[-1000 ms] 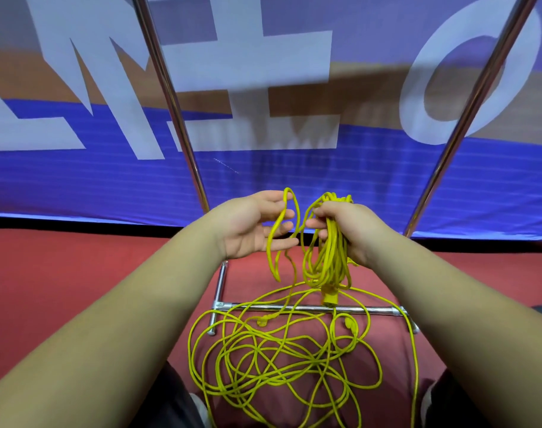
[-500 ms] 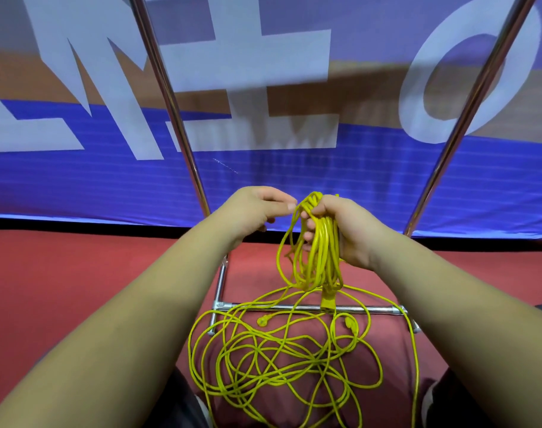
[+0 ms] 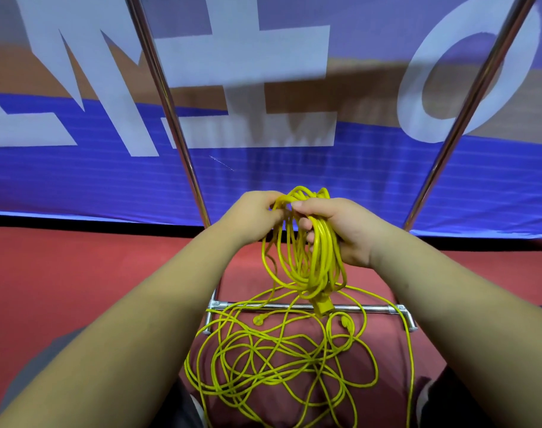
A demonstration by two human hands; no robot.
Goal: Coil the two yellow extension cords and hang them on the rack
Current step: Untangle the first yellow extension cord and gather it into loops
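Note:
My right hand [image 3: 346, 230] grips a bundle of yellow cord loops [image 3: 316, 257] that hangs down from my fist, with a yellow plug end [image 3: 322, 306] dangling at the bottom. My left hand [image 3: 251, 214] pinches a strand of the same cord at the top of the bundle, touching my right thumb. A loose tangle of yellow cord [image 3: 282, 362] lies on the red floor below, trailing up into the bundle. The chrome rack has two slanted uprights [image 3: 167, 109] [image 3: 467, 109] and a low crossbar [image 3: 365, 308].
A blue banner with large white letters [image 3: 263, 168] stands right behind the rack. Red floor [image 3: 62, 267] spreads to both sides. My dark trouser legs show at the bottom edge beside the tangle.
My left hand brought a fresh loop of cord over to the right hand's bundle and closed on it at the top. The bundle has grown; the floor tangle barely shifted.

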